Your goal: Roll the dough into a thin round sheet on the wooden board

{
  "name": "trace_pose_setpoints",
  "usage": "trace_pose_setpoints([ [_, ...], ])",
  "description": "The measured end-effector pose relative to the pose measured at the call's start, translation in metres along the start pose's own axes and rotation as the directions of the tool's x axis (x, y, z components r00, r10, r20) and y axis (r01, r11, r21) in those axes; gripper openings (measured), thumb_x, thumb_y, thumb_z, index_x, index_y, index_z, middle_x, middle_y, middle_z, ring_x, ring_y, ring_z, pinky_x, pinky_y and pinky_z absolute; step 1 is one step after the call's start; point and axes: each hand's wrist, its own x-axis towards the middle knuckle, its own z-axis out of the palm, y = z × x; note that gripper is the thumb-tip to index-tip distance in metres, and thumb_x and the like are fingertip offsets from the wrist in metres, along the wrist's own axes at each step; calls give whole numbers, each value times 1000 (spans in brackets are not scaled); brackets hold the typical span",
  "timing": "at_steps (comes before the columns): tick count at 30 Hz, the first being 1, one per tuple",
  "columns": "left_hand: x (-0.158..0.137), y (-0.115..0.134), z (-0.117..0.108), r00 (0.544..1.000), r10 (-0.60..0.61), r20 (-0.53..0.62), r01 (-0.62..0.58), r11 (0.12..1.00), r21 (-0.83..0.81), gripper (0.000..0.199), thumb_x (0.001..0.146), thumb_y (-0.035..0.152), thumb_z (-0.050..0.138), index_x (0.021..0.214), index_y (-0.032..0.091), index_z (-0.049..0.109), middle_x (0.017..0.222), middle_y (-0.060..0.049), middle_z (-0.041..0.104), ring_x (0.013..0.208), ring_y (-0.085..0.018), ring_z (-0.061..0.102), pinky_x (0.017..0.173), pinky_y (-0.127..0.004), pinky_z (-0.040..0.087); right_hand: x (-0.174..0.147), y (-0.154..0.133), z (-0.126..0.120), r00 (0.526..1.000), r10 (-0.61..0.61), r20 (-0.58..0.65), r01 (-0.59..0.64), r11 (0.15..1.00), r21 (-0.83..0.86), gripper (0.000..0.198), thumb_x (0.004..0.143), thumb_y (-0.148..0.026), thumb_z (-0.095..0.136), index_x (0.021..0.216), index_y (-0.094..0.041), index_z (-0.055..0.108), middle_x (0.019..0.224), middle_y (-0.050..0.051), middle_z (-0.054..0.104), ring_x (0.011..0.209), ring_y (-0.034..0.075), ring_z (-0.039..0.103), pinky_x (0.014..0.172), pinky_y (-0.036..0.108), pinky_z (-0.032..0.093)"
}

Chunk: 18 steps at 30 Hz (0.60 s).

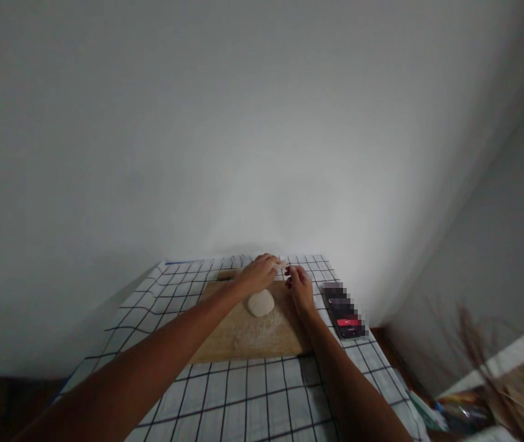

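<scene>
A round, flattened piece of pale dough [261,303] lies on a wooden board [234,337] dusted with flour. My left hand [262,273] reaches over the far part of the board, just beyond the dough. Its fingers are closed on a small, thin whitish thing [281,264] whose kind I cannot make out. My right hand [300,287] is close by on the right, above the board's far right corner. Its fingers are curled towards the whitish thing, and whatever they may pinch is hidden.
A black-and-white checked cloth [225,399] covers the table. A phone [345,316] with a lit screen lies right of the board. A brown wooden piece [227,274] sits behind the board, partly hidden by my left arm. A pale wall [262,153] rises behind the table.
</scene>
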Motion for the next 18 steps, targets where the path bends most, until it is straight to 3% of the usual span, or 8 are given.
trace_pose_setpoints([
  [5, -7, 21, 37, 981, 190, -31, -187, 980, 72, 37, 97, 20, 43, 131, 15, 56, 139, -13, 58, 142, -25, 41, 119, -45, 33, 3, -3, -13, 994, -34, -107, 29, 998, -49, 35, 92, -52, 49, 94, -20, 64, 84, 2, 64, 67, 15, 56, 60, 27, 46],
  [10, -37, 27, 37, 959, 247, -140, -241, 969, 58, 33, 101, 25, 40, 129, 19, 57, 136, -11, 60, 141, -24, 42, 121, -47, 30, 5, -5, -16, 989, -46, -140, 34, 996, -87, 34, 95, -50, 47, 99, -21, 63, 87, 1, 64, 69, 14, 56, 62, 27, 46],
  [14, -32, 13, 35, 980, 102, -170, -131, 976, -173, 33, 102, 32, 41, 128, 22, 59, 142, -9, 57, 140, -25, 42, 123, -50, 25, 9, -6, -12, 989, -57, -139, 43, 994, -102, 35, 96, -51, 47, 99, -21, 62, 88, 1, 63, 67, 13, 56, 60, 26, 45],
  [18, -16, -9, 43, 989, -117, -95, 47, 835, -548, 47, 105, 34, 22, 121, 18, 63, 134, -9, 64, 132, -22, 52, 117, -42, 36, 9, -1, -15, 990, -4, -142, -9, 996, -89, 37, 94, -54, 48, 99, -20, 61, 87, 1, 63, 62, 13, 53, 54, 25, 42],
])
